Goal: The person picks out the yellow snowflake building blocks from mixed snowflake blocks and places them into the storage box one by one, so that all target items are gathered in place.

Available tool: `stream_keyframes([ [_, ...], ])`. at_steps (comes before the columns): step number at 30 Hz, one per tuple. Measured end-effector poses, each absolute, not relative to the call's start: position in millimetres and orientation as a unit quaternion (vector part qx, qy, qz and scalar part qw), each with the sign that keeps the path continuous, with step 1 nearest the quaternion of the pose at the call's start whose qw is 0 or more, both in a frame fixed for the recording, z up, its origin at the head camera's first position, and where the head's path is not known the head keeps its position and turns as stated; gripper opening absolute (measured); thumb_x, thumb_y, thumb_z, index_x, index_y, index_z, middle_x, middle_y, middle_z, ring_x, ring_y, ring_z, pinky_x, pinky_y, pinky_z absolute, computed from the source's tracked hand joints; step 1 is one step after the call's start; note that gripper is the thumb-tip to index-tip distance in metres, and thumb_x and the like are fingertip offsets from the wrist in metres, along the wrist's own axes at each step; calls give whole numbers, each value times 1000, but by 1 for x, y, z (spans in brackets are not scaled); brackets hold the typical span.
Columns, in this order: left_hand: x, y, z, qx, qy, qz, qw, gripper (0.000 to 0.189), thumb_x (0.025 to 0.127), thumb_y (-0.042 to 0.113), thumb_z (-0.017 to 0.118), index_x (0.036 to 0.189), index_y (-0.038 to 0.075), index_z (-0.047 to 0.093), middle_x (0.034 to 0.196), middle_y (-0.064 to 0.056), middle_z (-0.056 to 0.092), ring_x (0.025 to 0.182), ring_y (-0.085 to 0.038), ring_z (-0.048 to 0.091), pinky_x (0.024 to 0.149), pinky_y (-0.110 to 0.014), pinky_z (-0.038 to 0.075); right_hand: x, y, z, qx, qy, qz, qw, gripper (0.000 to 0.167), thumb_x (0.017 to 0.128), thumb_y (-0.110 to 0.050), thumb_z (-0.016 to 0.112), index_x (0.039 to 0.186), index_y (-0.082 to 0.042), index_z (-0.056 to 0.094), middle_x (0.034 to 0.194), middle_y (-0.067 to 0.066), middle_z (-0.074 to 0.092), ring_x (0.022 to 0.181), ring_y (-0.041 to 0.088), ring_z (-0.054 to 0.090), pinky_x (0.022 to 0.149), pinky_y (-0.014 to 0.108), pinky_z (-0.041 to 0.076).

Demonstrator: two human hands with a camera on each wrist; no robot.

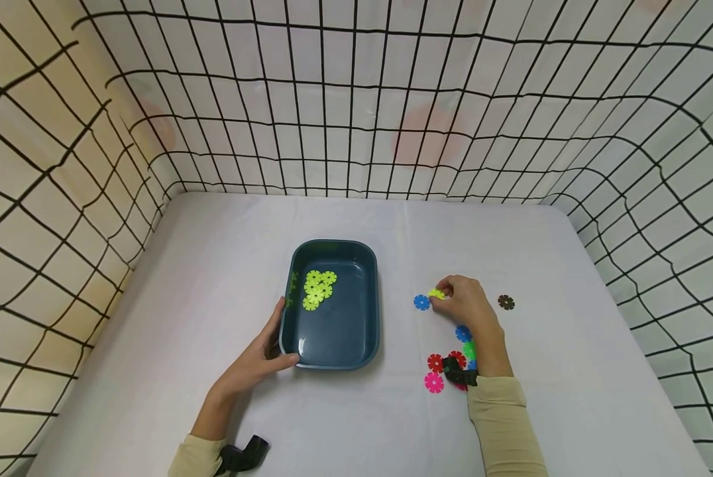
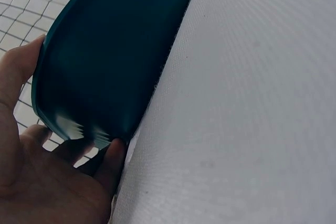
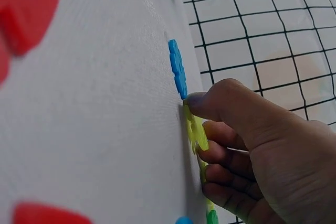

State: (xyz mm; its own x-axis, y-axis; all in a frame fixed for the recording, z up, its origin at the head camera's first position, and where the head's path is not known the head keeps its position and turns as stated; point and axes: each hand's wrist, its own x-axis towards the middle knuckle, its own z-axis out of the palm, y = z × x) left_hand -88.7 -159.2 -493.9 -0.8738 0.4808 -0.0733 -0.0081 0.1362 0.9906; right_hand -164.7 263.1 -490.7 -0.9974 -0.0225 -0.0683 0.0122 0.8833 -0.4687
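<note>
A dark teal tray (image 1: pixel 341 334) stands on the white-covered table, with several yellow notched plastic discs (image 1: pixel 317 289) lying in its left half. My left hand (image 1: pixel 255 361) holds the tray at its near left corner, thumb at the front rim and fingers along the left wall. Right of the tray, my right hand (image 1: pixel 466 305) pinches a yellow notched disc (image 3: pixel 194 129) between thumb and fingers, close over the cloth. A blue disc (image 1: pixel 421 302) lies just left of those fingertips. Behind the thumb in the right wrist view, more yellow shows by the curled fingers.
Under and beside my right forearm lie red discs (image 1: pixel 435 363), a pink disc (image 1: pixel 434 382), a green disc (image 1: pixel 469 350) and another blue disc (image 1: pixel 462 333), partly covered. A brown disc (image 1: pixel 506 302) lies farther right. Black wire mesh (image 1: pixel 356 126) encloses the table's back and sides.
</note>
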Motion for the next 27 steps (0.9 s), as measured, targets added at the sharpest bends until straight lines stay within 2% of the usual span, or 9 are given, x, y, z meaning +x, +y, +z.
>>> stream_keyframes([
  [16, -88, -158, -495, 164, 731, 634, 189, 102, 88, 12, 68, 156, 37, -4, 165, -10, -10, 146, -51, 13, 109, -64, 27, -164, 263, -487, 3, 972, -233, 41, 31, 82, -26, 73, 103, -4, 71, 90, 10, 67, 81, 22, 56, 73, 36, 50],
  [27, -90, -159, -494, 172, 726, 637, 192, 103, 89, 11, 68, 156, 37, -5, 165, -9, -11, 145, -50, 15, 108, -63, 28, -164, 264, -484, 7, 966, -253, 47, 31, 81, -25, 74, 104, -3, 71, 92, 11, 68, 83, 23, 57, 77, 39, 51],
])
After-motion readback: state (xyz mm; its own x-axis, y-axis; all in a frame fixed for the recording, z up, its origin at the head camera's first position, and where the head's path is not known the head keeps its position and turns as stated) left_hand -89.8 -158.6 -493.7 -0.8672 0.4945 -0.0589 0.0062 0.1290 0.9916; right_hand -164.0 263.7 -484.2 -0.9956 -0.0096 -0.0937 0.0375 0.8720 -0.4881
